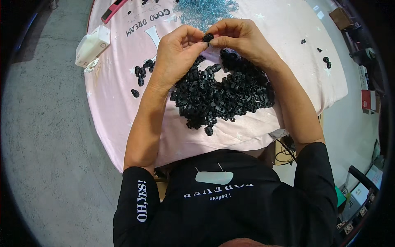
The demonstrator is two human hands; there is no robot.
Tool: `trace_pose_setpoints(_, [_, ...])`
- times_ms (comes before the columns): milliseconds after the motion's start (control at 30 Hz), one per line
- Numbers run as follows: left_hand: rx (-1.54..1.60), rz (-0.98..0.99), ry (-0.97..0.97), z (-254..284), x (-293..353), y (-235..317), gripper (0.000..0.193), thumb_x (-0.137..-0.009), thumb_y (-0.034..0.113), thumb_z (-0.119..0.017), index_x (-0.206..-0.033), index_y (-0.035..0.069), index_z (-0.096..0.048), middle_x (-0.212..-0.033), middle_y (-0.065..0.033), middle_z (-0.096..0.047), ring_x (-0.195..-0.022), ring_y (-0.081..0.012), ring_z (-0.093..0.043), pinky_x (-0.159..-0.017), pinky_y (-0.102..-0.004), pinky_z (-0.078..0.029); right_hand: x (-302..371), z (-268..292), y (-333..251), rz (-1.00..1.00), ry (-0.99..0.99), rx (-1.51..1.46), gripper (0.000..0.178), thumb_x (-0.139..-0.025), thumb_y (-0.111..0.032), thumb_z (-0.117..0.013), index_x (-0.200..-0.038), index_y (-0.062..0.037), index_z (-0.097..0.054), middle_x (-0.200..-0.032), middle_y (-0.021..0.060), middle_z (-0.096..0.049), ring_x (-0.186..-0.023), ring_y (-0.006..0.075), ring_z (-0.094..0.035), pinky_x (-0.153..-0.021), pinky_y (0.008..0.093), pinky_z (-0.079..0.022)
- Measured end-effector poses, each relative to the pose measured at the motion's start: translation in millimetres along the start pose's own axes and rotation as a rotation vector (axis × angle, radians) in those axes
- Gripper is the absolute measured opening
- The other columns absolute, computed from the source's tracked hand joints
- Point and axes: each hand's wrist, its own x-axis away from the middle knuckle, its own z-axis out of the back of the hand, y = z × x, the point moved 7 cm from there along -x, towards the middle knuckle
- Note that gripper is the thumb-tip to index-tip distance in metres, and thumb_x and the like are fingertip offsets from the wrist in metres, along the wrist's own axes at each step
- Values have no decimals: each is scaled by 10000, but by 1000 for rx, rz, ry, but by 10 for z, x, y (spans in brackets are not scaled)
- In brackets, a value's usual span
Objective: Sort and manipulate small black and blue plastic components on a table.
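Note:
My left hand [176, 54] and my right hand [243, 40] meet above the table, both closed on one small black plastic cord lock [208, 37]. Thumbs and fingertips of both hands pinch it from either side. Just below my hands lies a large pile of black plastic cord lock parts [222, 96]. Beyond my fingertips spreads a heap of tiny, shiny bluish coils [197, 12] that look like springs. Several black cord locks [140, 74] lie loose to the left of my left forearm, with one more [135, 93] a little nearer.
A pale pink cloth [115, 119] with stars and lettering covers the table. At the left edge stand a white tissue box [94, 46] and a pink-red bar-shaped object [113, 11]. A few black pieces [326, 60] lie at the right. Boxes [370, 101] stand beyond the table's right side.

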Motion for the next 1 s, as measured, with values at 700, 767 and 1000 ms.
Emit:
trace_pose_setpoints(700, [-684, -232, 23, 15, -9, 3, 164, -843, 33, -648, -989, 55, -719, -870, -93, -646, -776, -216, -639, -729, -300, -503, -34, 244, 140, -17, 197, -67, 228, -997, -160, -571, -1180, -39, -631, -986, 77, -695, -874, 119, -683, -773, 234, -555])
trace_pose_setpoints(767, [-722, -254, 22, -40, -11, 10, 149, -838, 37, -643, -962, 66, -721, -868, -112, -638, -829, -268, -630, -765, -349, -501, -34, 239, 162, -18, 205, -44, 254, -987, -153, -589, -1207, -36, -640, -967, 60, -693, -862, 105, -675, -773, 233, -549])
trace_pose_setpoints(1000, [-868, -228, -38, 15, 12, 5, 142, -835, 51, -653, -969, 54, -698, -863, -119, -638, -798, -266, -641, -753, -338, -505, -27, 276, 186, -56, 228, 71, 265, -978, -145, -603, -1214, -32, -645, -931, 42, -691, -827, 94, -658, -776, 241, -536])
